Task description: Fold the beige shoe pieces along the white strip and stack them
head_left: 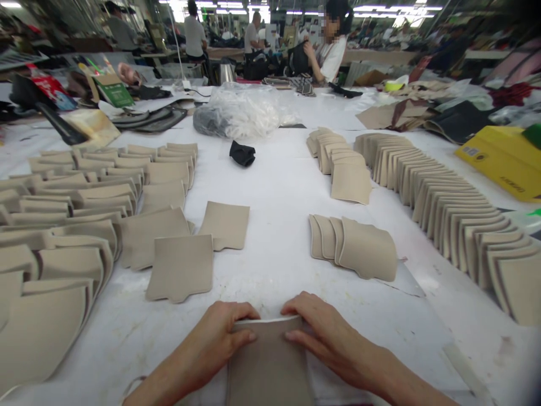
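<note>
Between my hands, close to the table's near edge, is a beige panel (268,366) that looks like leather, its far edge pale. My left hand (230,330) pinches the panel's far left corner, thumb on top and fingers behind the edge. On the far right corner, my right hand (310,327) grips it the same way. Ahead to the left lie two flat panels, the nearer one (181,268) with a small tab and another (227,224) behind it. Ahead to the right, several overlapping panels (367,248) lie fanned out.
Rows of beige panels (84,248) cover the left side. A long overlapping row (448,208) runs down the right, beside a yellow box (502,160). Farther back are a small black piece (242,154) and clear plastic bags (249,110). A person (333,51) works beyond the table.
</note>
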Available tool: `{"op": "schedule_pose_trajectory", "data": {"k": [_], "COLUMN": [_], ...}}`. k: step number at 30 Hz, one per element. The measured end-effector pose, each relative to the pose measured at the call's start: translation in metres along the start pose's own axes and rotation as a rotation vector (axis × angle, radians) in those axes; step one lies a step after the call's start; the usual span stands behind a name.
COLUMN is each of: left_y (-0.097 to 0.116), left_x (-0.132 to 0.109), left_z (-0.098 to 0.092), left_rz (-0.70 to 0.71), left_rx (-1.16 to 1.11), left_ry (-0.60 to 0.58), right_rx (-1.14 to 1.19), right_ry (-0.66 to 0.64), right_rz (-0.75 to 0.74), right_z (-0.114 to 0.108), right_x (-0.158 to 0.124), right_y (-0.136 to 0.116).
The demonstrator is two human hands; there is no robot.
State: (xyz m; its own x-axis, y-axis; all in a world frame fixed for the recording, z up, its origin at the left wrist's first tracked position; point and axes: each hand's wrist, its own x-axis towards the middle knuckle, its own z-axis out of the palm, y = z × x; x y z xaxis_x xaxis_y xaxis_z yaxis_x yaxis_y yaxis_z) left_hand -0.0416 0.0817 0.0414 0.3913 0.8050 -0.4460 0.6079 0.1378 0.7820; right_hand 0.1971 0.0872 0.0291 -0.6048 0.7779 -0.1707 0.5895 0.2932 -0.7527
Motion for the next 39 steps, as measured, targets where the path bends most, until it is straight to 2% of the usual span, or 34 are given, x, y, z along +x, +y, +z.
{"op": "schedule_pose_trajectory", "data": {"k": [5, 11, 15, 21, 27, 29, 33, 36, 39], "left_y": [-0.001, -0.009, -0.009, -0.004, -0.002, -0.002, -0.005, -0.006, -0.008], "left_x": [-0.003, -0.012, -0.013, -0.01, -0.011, -0.01, -0.008, -0.009, -0.008], "left_z": [0.006, -0.003, -0.001, 0.006, 0.008, 0.008, 0.005, 0.005, 0.008], "left_rz": [0.007, -0.087, -0.088, -0.008, 0.1, 0.087, 0.036, -0.024, -0.056], "left_rx": [-0.209, -0.086, -0.099, -0.048, 0.015, -0.016, -0.173, -0.347, -0.4], "left_ry": [0.015, 0.078, 0.095, 0.12, 0.193, 0.21, 0.145, 0.104, 0.103], "right_rx": [-0.212, -0.211, -0.281, -0.364, -0.331, -0.317, -0.321, -0.349, -0.39], "right_ry": [-0.123, -0.094, -0.1, -0.14, -0.104, -0.088, -0.082, -0.111, -0.143], "right_rz": [-0.116, -0.1, -0.11, -0.168, -0.236, -0.235, -0.197, -0.194, -0.204], "right_z": [0.01, 0.013, 0.008, 0.012, 0.017, 0.017, 0.017, 0.017, 0.016], "right_x": [0.021, 0.026, 0.026, 0.037, 0.041, 0.04, 0.038, 0.039, 0.044], "right_y": [-0.016, -0.009, -0.015, -0.033, -0.028, -0.025, -0.023, -0.025, -0.03]}}
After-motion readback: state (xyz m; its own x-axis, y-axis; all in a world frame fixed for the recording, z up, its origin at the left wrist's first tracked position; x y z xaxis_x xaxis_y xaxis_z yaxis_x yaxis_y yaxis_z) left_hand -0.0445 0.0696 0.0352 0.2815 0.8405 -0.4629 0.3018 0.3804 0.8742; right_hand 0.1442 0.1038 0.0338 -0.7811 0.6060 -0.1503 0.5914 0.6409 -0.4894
